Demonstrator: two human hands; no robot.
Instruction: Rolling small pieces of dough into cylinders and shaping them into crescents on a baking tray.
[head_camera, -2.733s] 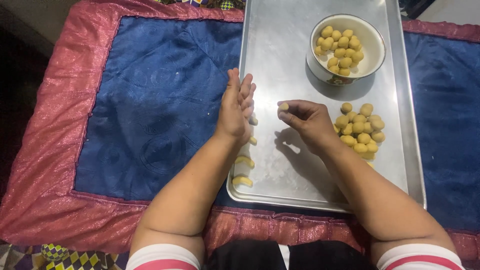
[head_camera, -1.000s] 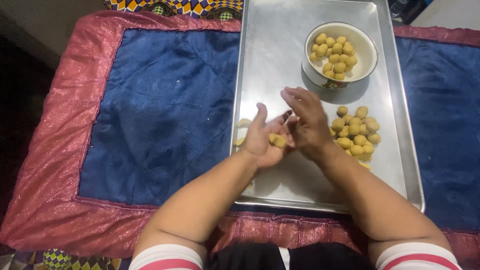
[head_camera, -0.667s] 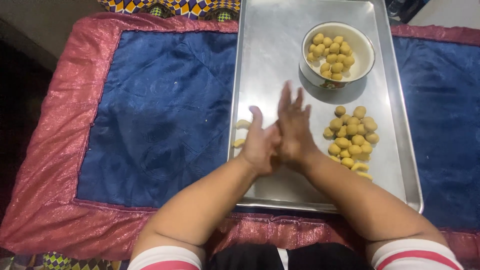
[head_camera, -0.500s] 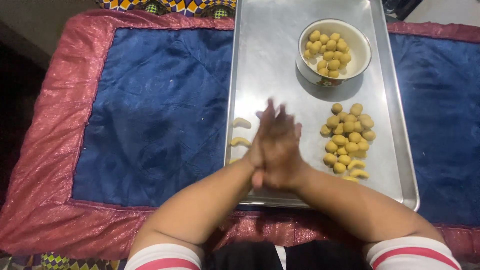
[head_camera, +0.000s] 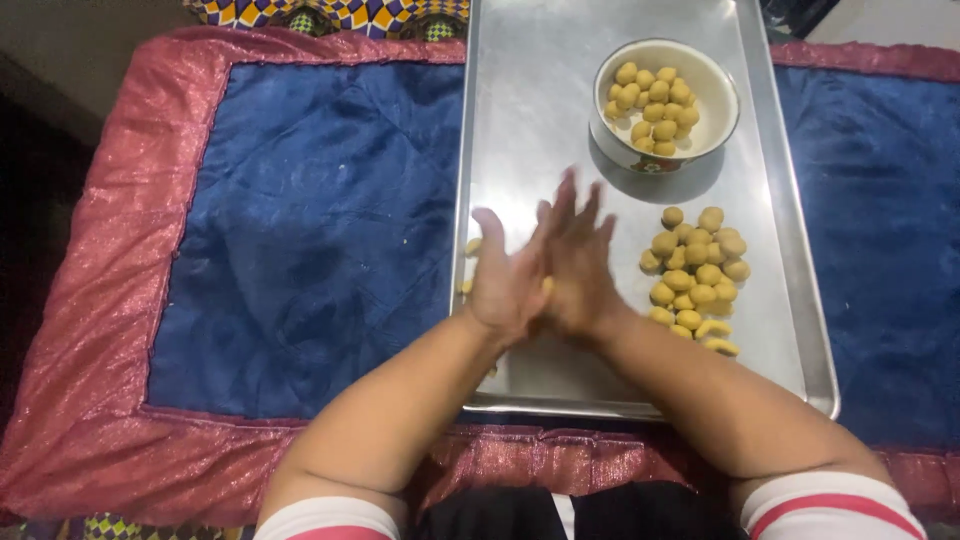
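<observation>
Between my palms I have a small piece of yellow dough (head_camera: 546, 287); only a sliver of it shows at the seam where the hands meet, over the near middle of the metal tray (head_camera: 520, 120). My left hand (head_camera: 507, 283) lies palm against my right hand (head_camera: 578, 270), fingers of both stretched out flat and slightly fanned, not curled; the piece is pressed between the palms rather than pinched by fingertips. The hands are motion-blurred, so I cannot tell the piece's exact shape. Just right of my right hand, on the tray floor, sits a loose pile of dough balls (head_camera: 696, 266), round and pale yellow, touching one another. At the near edge of that pile lie a couple of curved, rolled pieces (head_camera: 716, 336). Beyond the pile, toward the far right of the tray, stands a white bowl (head_camera: 712, 128) holding more of the same balls, well apart from my hands. On the left side of the tray, just beside my left hand, a few small shaped bits (head_camera: 472, 246) lie near the rim, partly hidden by the hand. The tray rests on a blue quilted cloth (head_camera: 310, 220) with a shiny red border (head_camera: 110, 260). My sleeves (head_camera: 830, 505) are white with red bands.
</observation>
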